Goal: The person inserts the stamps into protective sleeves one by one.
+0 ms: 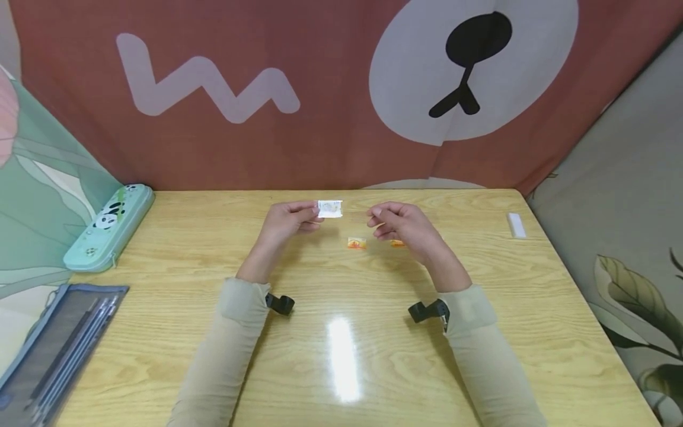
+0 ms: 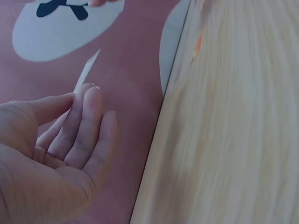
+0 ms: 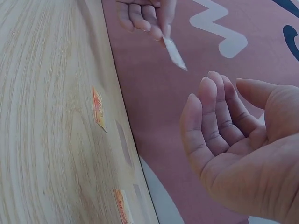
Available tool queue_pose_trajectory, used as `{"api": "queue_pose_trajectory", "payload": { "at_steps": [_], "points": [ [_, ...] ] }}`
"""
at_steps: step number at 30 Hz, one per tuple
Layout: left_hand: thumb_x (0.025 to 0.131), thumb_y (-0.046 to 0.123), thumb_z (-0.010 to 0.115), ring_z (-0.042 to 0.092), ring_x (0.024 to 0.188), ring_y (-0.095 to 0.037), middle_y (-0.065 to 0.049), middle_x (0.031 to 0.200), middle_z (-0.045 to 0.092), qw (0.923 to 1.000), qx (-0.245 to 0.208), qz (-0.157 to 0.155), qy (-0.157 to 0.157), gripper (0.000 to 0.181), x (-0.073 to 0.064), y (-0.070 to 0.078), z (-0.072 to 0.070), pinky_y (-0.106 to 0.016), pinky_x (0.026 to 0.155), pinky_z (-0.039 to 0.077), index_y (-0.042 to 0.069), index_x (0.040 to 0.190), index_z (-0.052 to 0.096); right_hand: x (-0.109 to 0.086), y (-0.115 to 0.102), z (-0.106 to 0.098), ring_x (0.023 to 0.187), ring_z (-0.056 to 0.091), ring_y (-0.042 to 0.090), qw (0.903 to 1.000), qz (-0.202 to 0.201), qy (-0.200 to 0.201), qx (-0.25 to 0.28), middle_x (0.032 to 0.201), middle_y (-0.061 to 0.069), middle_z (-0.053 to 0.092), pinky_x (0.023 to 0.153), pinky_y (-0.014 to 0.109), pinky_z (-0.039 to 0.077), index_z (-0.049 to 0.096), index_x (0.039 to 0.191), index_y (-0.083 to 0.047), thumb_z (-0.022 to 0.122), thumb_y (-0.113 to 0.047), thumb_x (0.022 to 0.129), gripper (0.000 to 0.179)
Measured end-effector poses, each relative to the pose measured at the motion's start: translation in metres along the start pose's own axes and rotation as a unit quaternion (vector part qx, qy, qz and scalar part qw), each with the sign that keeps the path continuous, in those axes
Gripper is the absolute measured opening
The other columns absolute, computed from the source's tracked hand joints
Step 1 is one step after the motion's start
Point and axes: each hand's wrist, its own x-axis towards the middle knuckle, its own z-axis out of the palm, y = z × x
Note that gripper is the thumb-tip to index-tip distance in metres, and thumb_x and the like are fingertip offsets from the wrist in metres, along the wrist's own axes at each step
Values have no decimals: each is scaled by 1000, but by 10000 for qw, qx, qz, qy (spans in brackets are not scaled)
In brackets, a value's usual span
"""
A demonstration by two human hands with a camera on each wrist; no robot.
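My left hand (image 1: 290, 220) pinches a small flat white rectangle (image 1: 330, 209) with faint print by its left end, between thumb and fingers. In the left wrist view the white piece (image 2: 87, 71) appears nearly edge-on, above the tabletop. Across from it my right hand (image 1: 407, 228) hovers with loosely bent fingers; the right wrist view shows its thumb and fingers (image 3: 208, 100) apart, with nothing between them. Below the hands two small orange-and-yellow printed rectangles lie on the table: the left one (image 1: 357, 243) shows whole, while the right one (image 1: 397, 243) is partly hidden by my right hand.
On the wooden table (image 1: 320, 284), a mint pencil case (image 1: 109, 228) with a panda picture stands at the back left. Nearer is a dark mesh pouch (image 1: 74, 350) holding several pencils. A white block (image 1: 516, 225) lies at the far right. A reddish curtain (image 1: 331, 154) hangs behind.
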Motion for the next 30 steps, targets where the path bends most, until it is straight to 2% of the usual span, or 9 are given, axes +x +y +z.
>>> {"api": "queue_pose_trajectory", "payload": {
  "at_steps": [6, 9, 12, 16, 20, 23, 27, 29, 30],
  "points": [
    [100, 12, 65, 78, 83, -16, -23, 114, 73, 9995, 246, -205, -13, 35, 5, -4, -14, -40, 94, 61, -5, 131, 64, -1, -1, -2, 83, 69, 14, 9999, -34, -29, -149, 101, 2, 67, 83, 26, 62, 65, 123, -2, 55, -29, 106, 33],
    [101, 11, 63, 78, 86, -18, -26, 121, 70, 9988, 212, -430, -108, 36, 10, -9, -21, -39, 94, 61, -7, 133, 61, 0, 0, -4, 84, 69, 17, 9998, -49, -9, -201, 101, 1, 68, 83, 26, 62, 65, 123, -2, 56, -31, 106, 34],
    [101, 10, 62, 78, 89, -19, -28, 127, 67, 9974, 232, -657, -170, 38, 14, -12, -29, -38, 92, 62, -6, 136, 58, 2, 2, -4, 90, 70, 26, 9998, 14, 0, -216, 102, 2, 68, 87, 32, 62, 65, 122, -3, 56, -31, 106, 34],
    [102, 12, 62, 77, 95, -23, -27, 126, 67, 9957, 379, -821, -194, 40, 17, -13, -37, -37, 92, 62, -5, 138, 58, 6, 7, -2, 107, 66, 37, 9996, 131, -35, -233, 112, 9, 68, 98, 46, 59, 62, 129, -2, 55, -28, 106, 35],
    [101, 14, 63, 77, 96, -22, -26, 125, 69, 9943, 592, -871, -133, 40, 18, -14, -41, -38, 93, 62, -4, 137, 59, 10, 13, -2, 123, 60, 42, 9997, 163, -87, -136, 136, 21, 61, 105, 54, 54, 55, 140, 0, 60, -16, 103, 41],
    [101, 14, 63, 77, 94, -20, -24, 123, 70, 9926, 767, -939, -5, 37, 18, -13, -43, -36, 91, 63, -2, 135, 61, 13, 15, -2, 132, 55, 41, 9998, 182, -109, -30, 148, 23, 53, 109, 54, 51, 52, 145, 0, 64, -10, 99, 48],
    [101, 13, 64, 78, 91, -18, -22, 120, 72, 9900, 1009, -988, 15, 34, 16, -11, -45, -36, 91, 63, -2, 132, 64, 14, 16, -2, 135, 54, 35, 9998, 167, -67, -88, 150, 21, 52, 112, 52, 49, 51, 146, -2, 67, -11, 99, 51],
    [101, 14, 64, 77, 90, -19, -23, 119, 72, 9870, 1318, -921, 4, 34, 15, -9, -47, -37, 92, 63, -3, 130, 65, 14, 16, -3, 134, 56, 31, 9994, 144, -4, -312, 149, 18, 54, 112, 51, 50, 53, 146, -5, 68, -14, 99, 50],
    [100, 15, 64, 77, 90, -20, -22, 118, 73, 9831, 1619, -850, 24, 34, 13, -8, -49, -38, 92, 63, -4, 128, 66, 13, 15, -4, 134, 56, 29, 9988, 129, 22, -471, 148, 15, 56, 112, 50, 50, 54, 146, -8, 68, -17, 99, 50]
  ]
}}
